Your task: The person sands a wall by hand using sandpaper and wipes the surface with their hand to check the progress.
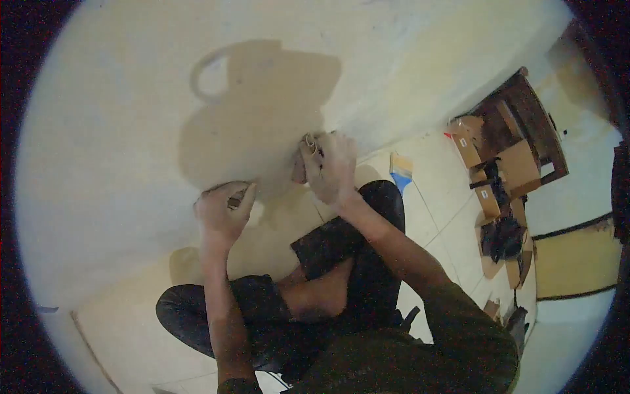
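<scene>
I sit cross-legged, facing a pale, patchy wall (118,118). My right hand (333,172), dusted whitish, is closed low against the wall around a small, folded reddish-brown piece (299,173). Part of that piece pokes out past the fingertips; its kind is not clear. To the left, my left hand (224,211) rests at the wall's foot with its fingers curled in and the thumb bent toward them. A dark spot shows inside that curl, and what the fingers hold, if anything, is hidden. Shadows of my head and hands fall on the wall between and above them.
A wide paintbrush (401,172) with a blue handle lies on the tiled floor (433,197) beyond my right knee. Farther right are opened cardboard boxes (518,167), a dark bag (503,238) and a dark wooden piece of furniture (546,121).
</scene>
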{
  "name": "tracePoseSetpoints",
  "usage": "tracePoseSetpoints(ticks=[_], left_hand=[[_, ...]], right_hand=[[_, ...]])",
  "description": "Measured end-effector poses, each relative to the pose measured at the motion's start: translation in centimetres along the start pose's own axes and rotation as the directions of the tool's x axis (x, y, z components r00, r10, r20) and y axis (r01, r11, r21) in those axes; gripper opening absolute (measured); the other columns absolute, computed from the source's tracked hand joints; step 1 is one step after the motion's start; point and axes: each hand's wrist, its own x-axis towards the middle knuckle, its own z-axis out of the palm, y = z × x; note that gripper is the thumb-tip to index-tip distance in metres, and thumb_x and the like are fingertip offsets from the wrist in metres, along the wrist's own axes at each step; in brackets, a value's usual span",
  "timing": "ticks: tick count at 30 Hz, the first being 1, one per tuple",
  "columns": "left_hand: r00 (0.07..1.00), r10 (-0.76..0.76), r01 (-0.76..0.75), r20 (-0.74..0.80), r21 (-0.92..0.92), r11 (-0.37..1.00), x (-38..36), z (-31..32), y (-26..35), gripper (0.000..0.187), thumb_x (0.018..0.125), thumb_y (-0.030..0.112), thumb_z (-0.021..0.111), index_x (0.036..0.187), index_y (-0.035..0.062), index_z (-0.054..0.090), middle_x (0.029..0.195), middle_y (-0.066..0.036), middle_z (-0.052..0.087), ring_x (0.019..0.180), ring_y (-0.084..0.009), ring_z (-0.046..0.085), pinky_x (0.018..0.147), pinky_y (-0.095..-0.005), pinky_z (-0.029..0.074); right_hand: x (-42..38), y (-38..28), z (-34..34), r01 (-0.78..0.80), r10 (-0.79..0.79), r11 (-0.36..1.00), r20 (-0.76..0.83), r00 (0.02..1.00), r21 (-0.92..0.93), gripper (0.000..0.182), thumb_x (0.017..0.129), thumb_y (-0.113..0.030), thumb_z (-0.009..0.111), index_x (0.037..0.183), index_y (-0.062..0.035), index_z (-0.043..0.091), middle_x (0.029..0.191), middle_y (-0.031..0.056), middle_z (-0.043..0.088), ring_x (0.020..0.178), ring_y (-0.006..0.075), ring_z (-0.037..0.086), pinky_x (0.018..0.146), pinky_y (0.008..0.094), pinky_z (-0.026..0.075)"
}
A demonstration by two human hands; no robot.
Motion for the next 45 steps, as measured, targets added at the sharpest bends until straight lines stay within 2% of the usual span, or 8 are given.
tracePoseSetpoints(ticks=[3,9,22,25,30,34,37,45], left_hand=[[1.0,0.011,-0.011,0.004,0.004,1.0,-0.2,0.0,-0.6,0.019,0.091,0.028,0.078,0.095,0.0098,0.082,0.086,-0.01,0.078,0.071,-0.0217,0.076,0.069,-0.0325,0.059],[0.998,0.058,-0.058,-0.014,-0.008,0.998,-0.6,0.4,-1.1,0.019,0.091,0.027,0.078,0.096,0.0093,0.081,0.085,-0.01,0.078,0.069,-0.0213,0.076,0.069,-0.032,0.059],[0.994,0.105,-0.103,-0.038,0.031,0.994,-0.6,0.2,-1.4,0.018,0.089,0.028,0.079,0.091,0.01,0.08,0.08,-0.008,0.078,0.068,-0.0203,0.076,0.066,-0.0324,0.058],[0.996,0.081,-0.08,-0.036,0.036,0.996,-0.5,0.0,-1.1,0.017,0.089,0.027,0.079,0.091,0.0102,0.079,0.08,-0.008,0.078,0.067,-0.0201,0.076,0.065,-0.0331,0.058],[0.991,0.119,-0.12,-0.065,-0.006,0.993,-0.7,0.4,-2.2,0.017,0.088,0.027,0.08,0.09,0.0102,0.079,0.08,-0.008,0.077,0.064,-0.0207,0.075,0.065,-0.0337,0.057],[0.985,0.139,-0.134,-0.1,0.055,0.989,-0.5,0.5,-2.0,0.017,0.087,0.027,0.08,0.088,0.01,0.079,0.078,-0.008,0.077,0.063,-0.0214,0.074,0.066,-0.0343,0.057],[0.979,0.175,-0.174,-0.108,0.022,0.984,-0.5,0.7,-2.3,0.017,0.088,0.027,0.079,0.087,0.0098,0.079,0.077,-0.009,0.076,0.063,-0.0217,0.074,0.066,-0.0351,0.057],[0.995,0.088,-0.088,-0.041,0.01,0.996,-0.3,0.3,-1.7,0.02,0.09,0.028,0.078,0.09,0.0084,0.08,0.081,-0.01,0.078,0.065,-0.0234,0.075,0.068,-0.0342,0.059]], right_hand=[[1.6,-1.1,-1.2,-0.513,0.549,0.627,0.135,0.825,0.586,0.022,0.094,-0.025,0.066,0.087,-0.0045,0.065,0.089,0.0182,0.065,0.087,0.0363,0.063,0.082,0.0523,0.047],[-1.7,-1.1,1.0,-0.096,0.082,0.991,0.148,0.986,0.089,0.024,0.099,-0.026,0.062,0.091,-0.0032,0.062,0.092,0.0182,0.061,0.097,0.0364,0.06,0.088,0.0505,0.044],[-0.3,0.1,1.6,-0.498,0.565,0.725,0.002,0.825,0.475,0.016,0.1,-0.017,0.064,0.093,-0.0041,0.057,0.086,0.0127,0.058,0.084,0.027,0.054,0.079,0.0438,0.041],[-2.5,1.2,2.4,0.097,-0.095,0.993,-0.031,0.995,0.062,0.021,0.101,-0.022,0.063,0.094,-0.0027,0.056,0.086,0.0102,0.057,0.083,0.0235,0.053,0.078,0.042,0.041],[-1.3,0.7,3.2,-0.436,0.502,0.77,-0.022,0.864,0.466,0.022,0.099,-0.022,0.062,0.089,-0.003,0.059,0.083,0.015,0.058,0.082,0.0313,0.056,0.077,0.0445,0.041],[-1.3,2.3,1.4,-0.012,0.022,0.988,-0.068,0.997,0.154,0.019,0.097,-0.02,0.063,0.089,-0.0024,0.061,0.087,0.0161,0.062,0.084,0.0328,0.057,0.078,0.047,0.041],[1.2,2.9,0.3,-0.368,0.454,0.855,-0.183,0.872,0.364,0.011,0.101,-0.012,0.055,0.093,-0.0047,0.056,0.083,0.0109,0.058,0.072,0.0228,0.054,0.065,0.038,0.042],[-2.4,2.1,3.5,-0.284,0.304,0.859,0.022,0.953,0.427,0.012,0.09,-0.017,0.067,0.09,-0.0055,0.065,0.092,0.0142,0.066,0.092,0.0332,0.061,0.085,0.0495,0.044]])
